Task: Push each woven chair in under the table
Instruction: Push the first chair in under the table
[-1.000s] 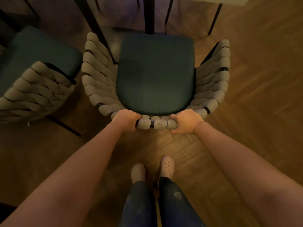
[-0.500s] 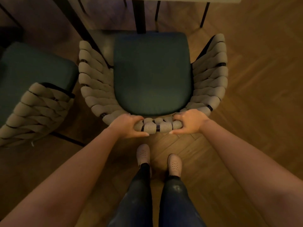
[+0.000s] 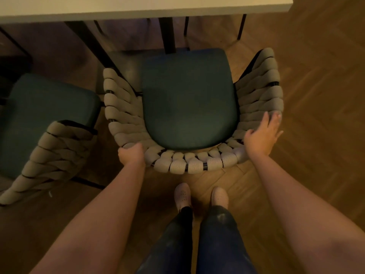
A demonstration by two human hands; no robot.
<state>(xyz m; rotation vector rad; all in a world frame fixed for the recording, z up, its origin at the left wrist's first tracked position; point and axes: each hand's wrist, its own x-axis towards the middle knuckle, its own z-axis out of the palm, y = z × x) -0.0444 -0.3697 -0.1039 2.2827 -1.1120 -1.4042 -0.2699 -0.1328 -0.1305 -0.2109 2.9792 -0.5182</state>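
Observation:
A woven chair (image 3: 189,99) with a dark green seat and thick beige braided back stands right in front of me, its front edge just short of the white table (image 3: 138,6). My left hand (image 3: 131,153) grips the left rear part of the woven back. At the right rear corner of the back, my right hand (image 3: 263,133) rests flat against the outside of the weave with its fingers spread. A second woven chair (image 3: 49,123) of the same kind stands to the left, angled and pulled out from the table.
Black table legs (image 3: 167,34) and thin chair legs stand on the herringbone wood floor (image 3: 320,95) under the table, just ahead of the seat. My two feet in pale shoes (image 3: 182,194) stand close behind the chair back.
Both hands slid outward from the middle of the back toward its corners; the right hand let go of its grip and now lies flat. The table edge has come into view and the chair sits nearer to it.

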